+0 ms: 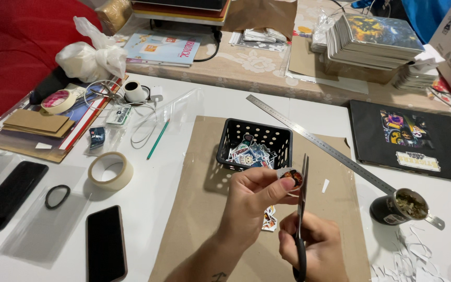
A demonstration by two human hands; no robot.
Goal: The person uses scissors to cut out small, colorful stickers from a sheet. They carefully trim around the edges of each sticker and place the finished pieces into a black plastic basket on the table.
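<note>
Head view: left hand [254, 196] pinches a round sticker [292, 177]; right hand [311, 245] grips scissors [301, 209].

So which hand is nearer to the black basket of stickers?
Left. The left hand holds a small sticker just below the black basket; the right hand, gripping the scissors, sits lower, farther from it.

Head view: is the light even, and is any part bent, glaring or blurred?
Head view: the light is soft and even, with only faint shadows under the black basket and the tape roll; the wide lens bows the table edges; the white table looks bright, without hard glare; the left hand, the right hand and the scissors look fairly sharp.
</note>
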